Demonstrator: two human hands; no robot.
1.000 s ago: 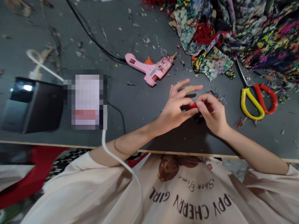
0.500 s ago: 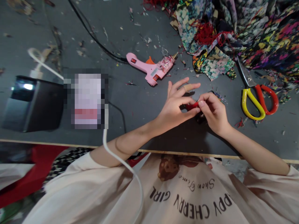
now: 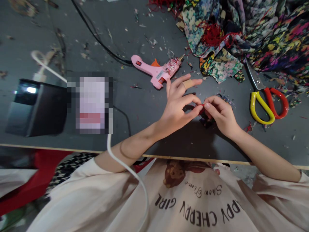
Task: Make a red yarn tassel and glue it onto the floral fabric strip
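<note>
A thin red strip (image 3: 201,106), perhaps fabric or thread, stretches between my two hands. My left hand (image 3: 177,103) pinches its left end between thumb and index finger, while the other fingers fan out; one finger wears a tan band. The strip's right end is in the pinch of my right hand (image 3: 221,115), whose remaining fingers curl in. Most of the strip is covered by my fingertips. Beneath them lies a small dark patterned scrap (image 3: 207,121), partly hidden by my hands.
A pink glue gun (image 3: 158,71) with threads stuck on its nozzle end lies beyond my left hand. Scissors (image 3: 262,96) with yellow and red handles rest at right. Floral fabric (image 3: 272,42) is heaped far right. A black box-like device (image 3: 36,109) and white cable (image 3: 109,145) occupy the left.
My left hand has shifted slightly left and away from me, its thumb and index finger bending more. Less of the red strip shows between the fingers. My right hand has barely moved.
</note>
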